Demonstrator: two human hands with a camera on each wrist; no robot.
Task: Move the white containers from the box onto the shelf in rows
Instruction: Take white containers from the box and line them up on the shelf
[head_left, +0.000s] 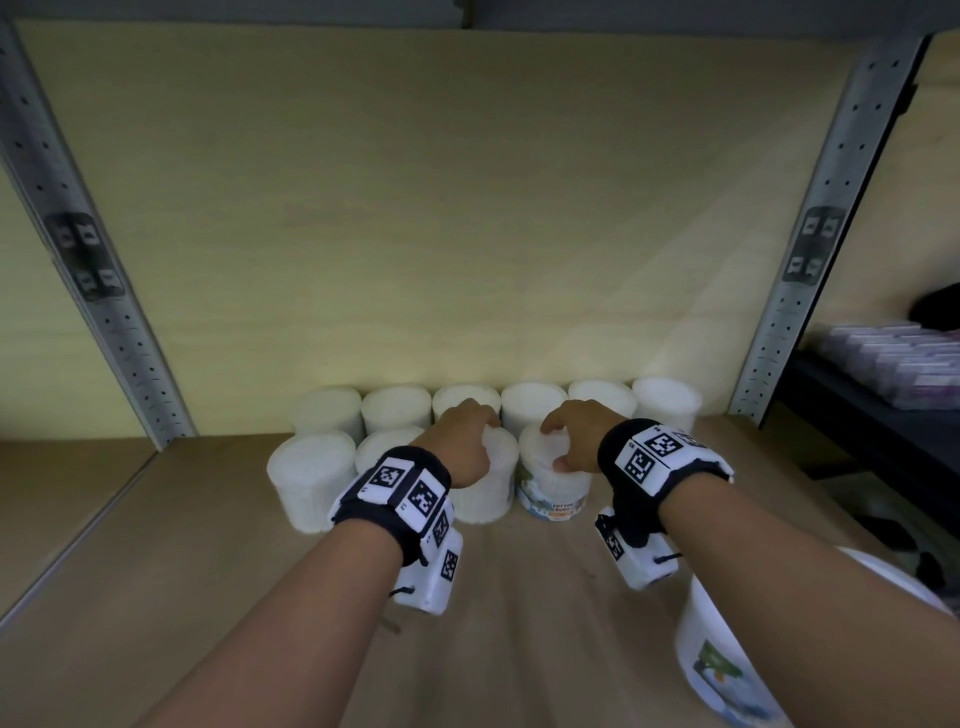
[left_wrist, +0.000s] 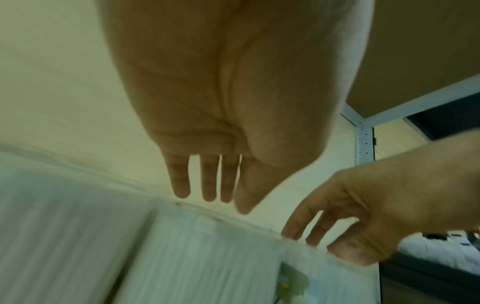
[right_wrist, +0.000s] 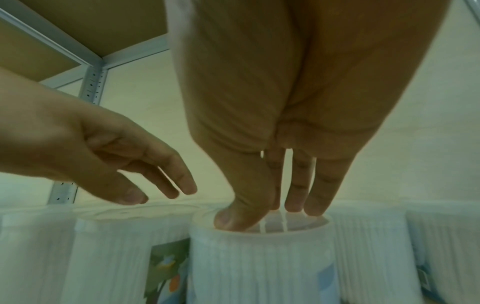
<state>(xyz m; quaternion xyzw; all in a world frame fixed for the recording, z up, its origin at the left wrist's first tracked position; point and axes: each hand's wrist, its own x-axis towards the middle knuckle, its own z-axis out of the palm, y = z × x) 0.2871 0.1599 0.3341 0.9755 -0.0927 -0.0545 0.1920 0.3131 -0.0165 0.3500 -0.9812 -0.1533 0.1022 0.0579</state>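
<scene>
Two rows of white ribbed containers stand at the back of the wooden shelf (head_left: 524, 603); the back row (head_left: 535, 405) holds several. In the front row, my left hand (head_left: 470, 441) hovers just over one container (head_left: 483, 499) with fingers (left_wrist: 207, 193) straight and apart from the lid. My right hand (head_left: 558, 444) rests its thumb and straight fingertips (right_wrist: 314, 209) on the lid of the neighbouring container (right_wrist: 259, 257), which carries a cotton-buds label (head_left: 558, 506). Two more front-row containers (head_left: 311, 478) stand to the left. The box is not in view.
Another labelled white container (head_left: 727, 660) sits low at the right, under my right forearm. Grey perforated uprights (head_left: 104, 322) (head_left: 810, 270) frame the bay. A dark neighbouring shelf at the right holds purple packs (head_left: 893, 364). Bare board lies in front of the rows.
</scene>
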